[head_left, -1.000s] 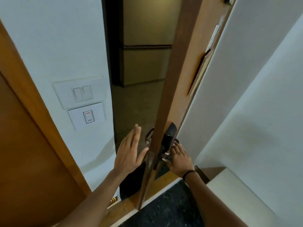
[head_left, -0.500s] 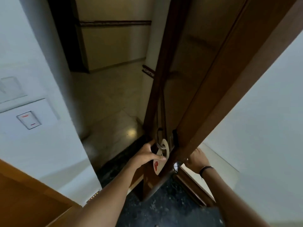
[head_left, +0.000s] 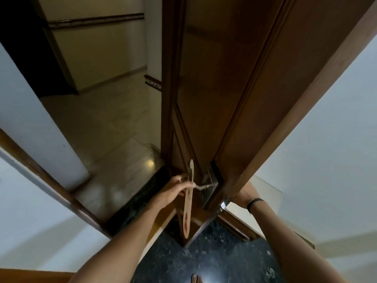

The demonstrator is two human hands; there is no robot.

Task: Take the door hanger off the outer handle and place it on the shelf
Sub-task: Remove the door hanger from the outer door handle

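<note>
At the bottom edge, bare toes (head_left: 196, 278) stand on the dark speckled stone floor (head_left: 214, 260). Both forearms reach up from there to the open brown wooden door (head_left: 234, 99), seen nearly edge-on. The left hand (head_left: 177, 185) is on the door's outer side, its fingers (head_left: 182, 178) closed in a pinch on the pale, flat, elongated door hanger with red markings (head_left: 188, 209). The hanger is seen almost edge-on, upright, its hooked top rising above the hand and its long lower part hanging down past the door's edge. It sits at the tip of the silver metal lever handle (head_left: 201, 186), touching it; whether it is looped round the lever cannot be told. The right hand (head_left: 243, 194), a dark band on its wrist, is behind the door's inner side; its fingers are hidden, so its grip cannot be told. Beyond lies a pale tiled corridor floor (head_left: 114, 127).
</note>
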